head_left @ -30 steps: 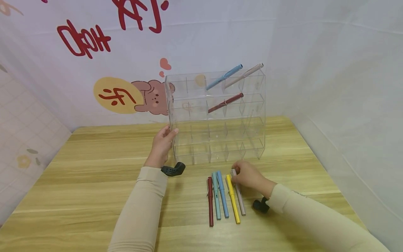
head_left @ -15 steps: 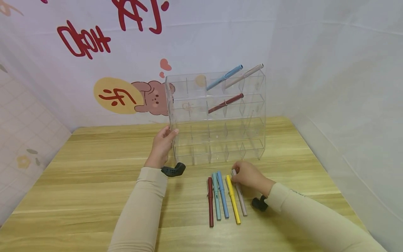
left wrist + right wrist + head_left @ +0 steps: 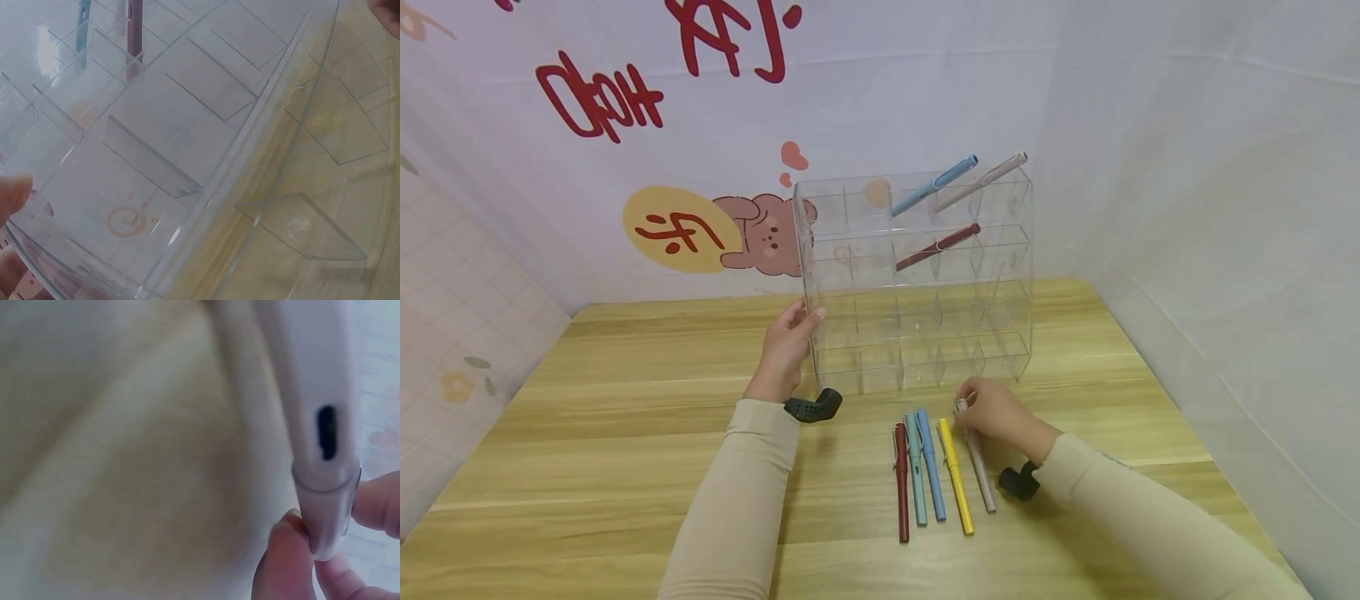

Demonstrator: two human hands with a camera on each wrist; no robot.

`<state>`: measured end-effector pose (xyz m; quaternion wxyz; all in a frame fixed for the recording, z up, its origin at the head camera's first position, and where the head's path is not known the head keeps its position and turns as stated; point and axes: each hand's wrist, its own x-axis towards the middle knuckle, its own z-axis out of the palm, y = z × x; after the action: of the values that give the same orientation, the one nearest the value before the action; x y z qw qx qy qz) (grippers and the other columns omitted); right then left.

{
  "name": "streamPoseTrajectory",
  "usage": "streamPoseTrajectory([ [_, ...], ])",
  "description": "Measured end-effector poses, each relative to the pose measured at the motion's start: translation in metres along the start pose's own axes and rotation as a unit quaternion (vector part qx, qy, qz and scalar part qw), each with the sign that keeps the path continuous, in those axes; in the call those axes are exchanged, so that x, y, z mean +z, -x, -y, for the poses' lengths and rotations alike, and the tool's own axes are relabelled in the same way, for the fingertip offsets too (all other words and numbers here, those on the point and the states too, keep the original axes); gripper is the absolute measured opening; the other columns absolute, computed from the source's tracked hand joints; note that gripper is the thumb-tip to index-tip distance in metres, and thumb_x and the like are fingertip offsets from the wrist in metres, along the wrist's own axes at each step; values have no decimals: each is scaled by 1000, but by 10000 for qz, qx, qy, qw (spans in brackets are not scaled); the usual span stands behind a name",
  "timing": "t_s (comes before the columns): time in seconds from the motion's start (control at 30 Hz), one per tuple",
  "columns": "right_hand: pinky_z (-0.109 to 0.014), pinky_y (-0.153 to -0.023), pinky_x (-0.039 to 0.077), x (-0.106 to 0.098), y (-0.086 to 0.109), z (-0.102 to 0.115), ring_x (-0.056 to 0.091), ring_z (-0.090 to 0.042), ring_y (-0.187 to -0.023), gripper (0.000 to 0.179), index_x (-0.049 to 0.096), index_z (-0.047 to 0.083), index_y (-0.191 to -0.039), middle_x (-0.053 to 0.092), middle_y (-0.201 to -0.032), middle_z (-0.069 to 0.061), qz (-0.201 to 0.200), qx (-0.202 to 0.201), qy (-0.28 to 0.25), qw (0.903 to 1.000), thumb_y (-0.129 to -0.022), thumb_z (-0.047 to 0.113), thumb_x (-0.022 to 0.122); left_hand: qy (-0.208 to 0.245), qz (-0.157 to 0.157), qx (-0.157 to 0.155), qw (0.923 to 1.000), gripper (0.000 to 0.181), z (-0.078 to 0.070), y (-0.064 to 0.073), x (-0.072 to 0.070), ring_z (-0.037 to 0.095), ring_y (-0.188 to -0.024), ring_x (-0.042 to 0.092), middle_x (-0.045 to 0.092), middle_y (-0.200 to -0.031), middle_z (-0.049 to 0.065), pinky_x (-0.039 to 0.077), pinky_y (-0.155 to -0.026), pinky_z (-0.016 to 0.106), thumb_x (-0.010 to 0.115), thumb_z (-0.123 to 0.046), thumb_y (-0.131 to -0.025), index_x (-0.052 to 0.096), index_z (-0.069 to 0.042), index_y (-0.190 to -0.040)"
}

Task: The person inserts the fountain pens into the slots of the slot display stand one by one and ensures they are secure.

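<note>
My left hand point(image 3: 784, 354) grips the left side panel of a clear acrylic pen rack point(image 3: 865, 271), thumb in front. In the left wrist view, its thumb point(image 3: 14, 194) shows at the panel's edge. My right hand point(image 3: 996, 414) pinches the upper end of a pale pinkish-grey pen point(image 3: 981, 475) beside the row on the table. Close up in the right wrist view, fingertips point(image 3: 287, 550) hold the end of that pen point(image 3: 315, 381). To its left lie a yellow pen point(image 3: 956, 475), a blue pen point(image 3: 932, 467), a teal pen point(image 3: 916, 471) and a dark red pen point(image 3: 902, 483).
Slanted pens sit in the rack: a blue one point(image 3: 936, 185) and a pale one point(image 3: 981, 181) in the top tier, a dark red one point(image 3: 938, 247) in the second. The rack stands upright on the wooden table point(image 3: 625, 433), before a printed white backdrop point(image 3: 917, 92).
The pale pen has shifted slightly right, away from the yellow pen, with my right hand pinching its upper end. My left hand and the rack have stayed in place.
</note>
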<state>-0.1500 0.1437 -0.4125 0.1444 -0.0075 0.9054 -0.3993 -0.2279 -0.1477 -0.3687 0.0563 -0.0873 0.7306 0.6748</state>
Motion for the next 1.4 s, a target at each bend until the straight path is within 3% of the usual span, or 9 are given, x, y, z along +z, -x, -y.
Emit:
streamPoseTrajectory([
  [0.33,-34,-60,54,-24,1,7,57,-20,-68,32,55,-7,-113,58,-96,-17,-278,-164,-831,9960,-84,3,61,178,11,67,9998,61,-1,1,0,27,-137,34,29,-154,10,31,-111,45,58,-32,-97,33,-16,-151],
  [0.7,-38,-77,57,-69,11,29,59,-26,-91,44,50,-9,-129,51,-113,-22,-930,-281,-1231,9876,-89,6,58,175,29,65,9998,60,0,1,1,27,-137,33,29,-154,9,31,-111,46,57,-31,-98,34,-17,-151],
  [0.9,-23,-71,55,-94,11,43,55,-20,-92,46,44,-9,-132,49,-113,-18,-1464,-492,-1653,9741,-90,6,56,193,48,67,9998,60,0,2,0,27,-137,34,30,-154,9,31,-111,46,57,-32,-98,34,-18,-151],
  [1.07,-20,-72,55,-110,9,56,57,-10,-85,39,44,-6,-126,45,-105,-10,-2068,-651,-2247,9500,-90,4,56,241,47,54,9997,60,-1,3,1,28,-137,34,29,-154,10,31,-111,46,57,-31,-98,34,-17,-151],
  [1.17,-20,-70,55,-118,7,64,59,-7,-77,30,49,2,-117,46,-100,-6,-2585,-751,-2586,9277,-88,3,59,262,50,48,9996,60,-1,4,1,28,-137,33,28,-154,10,31,-111,46,57,-30,-98,33,-17,-151],
  [1.4,-19,-68,55,-131,2,79,60,-8,-77,25,53,8,-108,50,-96,-6,-3387,-1001,-3460,8692,-86,-1,61,227,47,50,9997,60,-2,4,2,27,-138,32,27,-154,10,31,-111,46,56,-30,-98,32,-16,-152],
])
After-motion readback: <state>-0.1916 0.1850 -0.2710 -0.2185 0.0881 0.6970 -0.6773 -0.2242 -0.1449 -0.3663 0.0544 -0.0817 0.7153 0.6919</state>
